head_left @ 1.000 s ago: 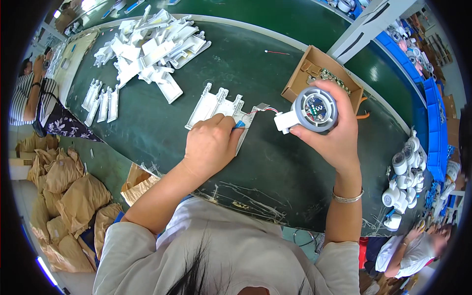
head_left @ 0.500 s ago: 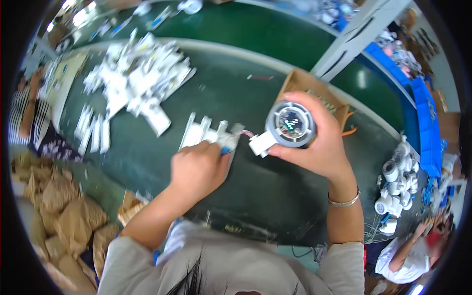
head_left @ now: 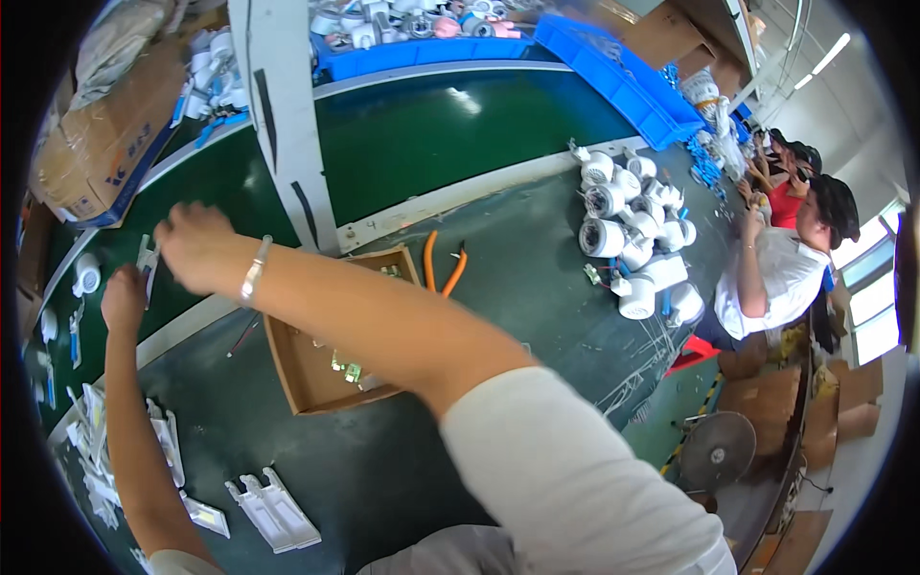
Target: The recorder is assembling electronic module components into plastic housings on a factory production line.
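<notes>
Both my arms stretch to the far left, over the green conveyor belt [head_left: 422, 134]. My left hand [head_left: 125, 299] is closed at a slim white part with some blue on it [head_left: 148, 261], its fingers against the lower end. Just right of that part is my right hand [head_left: 196, 247], smeared by motion; its fingers and anything under the palm cannot be made out. On the belt nearby lie a round white piece [head_left: 86, 274] and a slim blue-and-white piece [head_left: 75, 335]. White plastic shells [head_left: 273, 510] lie on the table near my body.
Under my right forearm stands a cardboard box [head_left: 297, 383] with small green boards, beside orange-handled pliers [head_left: 444, 264]. White round-headed units [head_left: 637, 216] are heaped at right, near a blue bin [head_left: 623, 81]. A white post [head_left: 278, 125] rises at the belt's edge. A co-worker [head_left: 781, 264] sits at right.
The view has swung right. Both hands have moved from the table's middle out over the belt. The round unit no longer shows in my right hand; the white shells lie on the table.
</notes>
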Action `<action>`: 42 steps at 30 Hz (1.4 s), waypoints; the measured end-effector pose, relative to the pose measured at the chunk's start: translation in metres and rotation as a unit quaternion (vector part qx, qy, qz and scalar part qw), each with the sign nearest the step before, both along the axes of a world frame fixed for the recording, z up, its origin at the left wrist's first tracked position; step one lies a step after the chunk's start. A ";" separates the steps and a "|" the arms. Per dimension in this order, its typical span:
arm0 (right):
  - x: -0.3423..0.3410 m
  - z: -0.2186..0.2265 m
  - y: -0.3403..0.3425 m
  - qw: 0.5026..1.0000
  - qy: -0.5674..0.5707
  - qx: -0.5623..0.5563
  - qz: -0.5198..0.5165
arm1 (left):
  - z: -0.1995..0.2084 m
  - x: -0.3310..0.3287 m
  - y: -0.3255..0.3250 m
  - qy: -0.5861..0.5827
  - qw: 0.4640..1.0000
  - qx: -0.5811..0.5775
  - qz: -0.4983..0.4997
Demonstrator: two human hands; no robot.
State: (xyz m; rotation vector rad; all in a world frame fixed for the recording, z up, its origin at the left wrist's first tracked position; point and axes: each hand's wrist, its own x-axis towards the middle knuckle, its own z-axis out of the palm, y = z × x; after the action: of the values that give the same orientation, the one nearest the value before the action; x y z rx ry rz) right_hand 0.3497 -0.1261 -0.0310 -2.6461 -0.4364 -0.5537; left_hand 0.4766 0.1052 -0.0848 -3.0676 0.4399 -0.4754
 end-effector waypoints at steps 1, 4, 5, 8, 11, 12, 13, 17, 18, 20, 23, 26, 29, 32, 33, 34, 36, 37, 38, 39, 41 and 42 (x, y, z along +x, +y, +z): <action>-0.027 0.022 -0.010 0.991 0.001 0.013 0.130 | -0.010 0.018 0.021 -0.010 0.997 -0.018 -0.068; -0.129 0.056 -0.086 0.960 -0.071 0.064 0.264 | -0.005 0.000 0.003 -0.057 0.987 -0.069 -0.134; -0.164 0.061 -0.118 0.975 -0.097 0.050 0.194 | 0.006 -0.023 -0.010 -0.054 0.986 -0.072 -0.141; -0.229 0.050 -0.223 0.979 -0.094 -0.109 -0.147 | 0.036 -0.108 0.002 0.029 0.969 -0.166 -0.182; -0.294 0.026 -0.314 0.868 0.188 -0.194 -0.417 | 0.062 -0.170 0.006 0.070 0.953 -0.218 -0.199; -0.297 0.020 -0.319 0.846 0.242 -0.225 -0.419 | 0.064 -0.186 0.004 0.106 0.949 -0.237 -0.182; -0.300 0.012 -0.322 0.820 0.293 -0.256 -0.419 | 0.061 -0.197 0.001 0.121 0.935 -0.277 -0.184; -0.311 0.004 -0.340 0.886 0.211 -0.185 -0.370 | 0.080 -0.244 -0.039 0.121 0.923 -0.273 -0.241; -0.314 0.009 -0.339 0.917 0.169 -0.105 -0.346 | 0.086 -0.258 -0.043 0.120 0.915 -0.292 -0.252; -0.315 0.022 -0.335 0.955 0.013 0.068 -0.289 | 0.098 -0.280 -0.048 0.126 0.908 -0.299 -0.263; -0.325 0.056 -0.303 0.880 0.010 0.454 -0.142 | 0.119 -0.309 -0.057 0.119 0.900 -0.303 -0.290; -0.343 0.083 -0.262 0.808 0.022 0.588 0.035 | 0.145 -0.336 -0.089 0.075 0.879 -0.315 -0.350; -0.352 0.090 -0.222 0.786 0.077 0.591 0.163 | 0.158 -0.356 -0.117 0.026 0.856 -0.302 -0.419; -0.350 0.081 -0.176 0.744 0.155 0.587 0.278 | 0.133 -0.371 -0.141 0.141 0.794 -0.356 -0.473; -0.347 0.078 -0.162 0.723 0.197 0.582 0.316 | 0.120 -0.381 -0.144 0.273 0.760 -0.388 -0.444; -0.345 0.066 -0.149 0.698 0.230 0.591 0.332 | 0.101 -0.388 -0.143 0.429 0.687 -0.428 -0.401; -0.344 0.053 -0.136 0.671 0.260 0.610 0.331 | 0.069 -0.408 -0.130 0.587 0.543 -0.530 -0.282; -0.344 0.045 -0.133 0.659 0.269 0.618 0.332 | 0.059 -0.418 -0.123 0.570 0.505 -0.591 -0.266; -0.342 0.039 -0.131 0.647 0.279 0.627 0.332 | 0.051 -0.425 -0.117 0.548 0.466 -0.650 -0.244; -0.340 0.035 -0.127 0.640 0.293 0.631 0.326 | 0.049 -0.428 -0.111 0.523 0.445 -0.688 -0.234; -0.339 0.033 -0.119 0.625 0.317 0.642 0.310 | 0.049 -0.434 -0.105 0.496 0.448 -0.717 -0.199; -0.336 0.033 -0.113 0.629 0.313 0.643 0.305 | 0.048 -0.438 -0.106 0.440 0.490 -0.728 -0.191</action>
State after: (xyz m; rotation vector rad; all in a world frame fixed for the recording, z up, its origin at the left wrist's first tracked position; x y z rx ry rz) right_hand 0.0136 -0.2390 0.0019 -1.0162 -0.4148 0.2793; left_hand 0.0384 -0.0009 -0.0364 -4.3582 1.2273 2.1203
